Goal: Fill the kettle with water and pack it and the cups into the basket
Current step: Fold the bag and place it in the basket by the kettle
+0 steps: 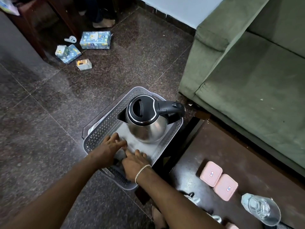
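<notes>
The kettle [146,119] stands upright at the far end of the basket [105,123], lid shut, leaving the near end free, likely for the cups. Nearer than the kettle, the left hand [109,149] and right hand [134,164] reach into the basket; whether either grip holds anything I cannot tell.

- No legible text, brand or number is found anywhere in view.
- Small labels are noted on two pink containers [219,180] at 5 o'clock; their markings are too small to be read.
- Printed wrapping on the boxes [95,40] at 11 o'clock is not readable.
</notes>
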`<action>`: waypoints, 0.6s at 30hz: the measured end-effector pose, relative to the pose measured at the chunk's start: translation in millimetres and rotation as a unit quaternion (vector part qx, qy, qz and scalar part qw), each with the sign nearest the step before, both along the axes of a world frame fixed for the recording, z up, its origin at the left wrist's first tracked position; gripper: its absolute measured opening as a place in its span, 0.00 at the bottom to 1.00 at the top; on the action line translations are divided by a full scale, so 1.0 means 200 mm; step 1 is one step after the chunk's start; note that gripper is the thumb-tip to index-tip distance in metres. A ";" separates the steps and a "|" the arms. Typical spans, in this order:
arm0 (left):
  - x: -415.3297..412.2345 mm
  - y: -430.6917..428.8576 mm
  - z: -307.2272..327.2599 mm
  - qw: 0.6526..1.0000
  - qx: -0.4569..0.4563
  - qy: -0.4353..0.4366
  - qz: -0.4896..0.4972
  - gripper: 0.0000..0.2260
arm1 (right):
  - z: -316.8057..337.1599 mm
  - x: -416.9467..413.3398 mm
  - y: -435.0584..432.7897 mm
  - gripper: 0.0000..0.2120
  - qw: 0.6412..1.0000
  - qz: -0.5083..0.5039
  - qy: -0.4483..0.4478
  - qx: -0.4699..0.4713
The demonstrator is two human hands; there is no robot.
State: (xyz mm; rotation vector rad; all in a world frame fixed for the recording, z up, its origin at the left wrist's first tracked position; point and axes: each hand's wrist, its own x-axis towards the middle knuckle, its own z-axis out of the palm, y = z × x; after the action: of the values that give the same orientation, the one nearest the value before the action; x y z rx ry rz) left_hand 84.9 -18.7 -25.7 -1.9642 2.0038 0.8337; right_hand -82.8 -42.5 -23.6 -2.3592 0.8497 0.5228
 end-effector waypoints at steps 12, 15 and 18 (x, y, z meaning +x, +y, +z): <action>-0.04 0.07 0.04 0.996 -0.067 -0.053 0.030 0.30 | 0.11 -0.16 0.07 0.12 0.994 -0.001 -0.095 -0.055; -0.10 0.08 0.09 0.992 -0.104 -0.071 0.028 0.29 | 0.17 -0.25 0.06 0.12 0.981 -0.023 -0.176 -0.074; -0.22 0.10 0.17 0.989 -0.134 -0.062 0.024 0.29 | 0.22 -0.36 0.07 0.09 0.966 -0.046 -0.227 -0.114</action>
State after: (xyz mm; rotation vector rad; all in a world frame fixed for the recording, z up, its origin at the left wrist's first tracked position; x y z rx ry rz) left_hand 41.5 0.7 8.5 -2.1539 2.0932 0.4562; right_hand -155.1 -28.9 21.3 -2.4828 0.8283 -0.1648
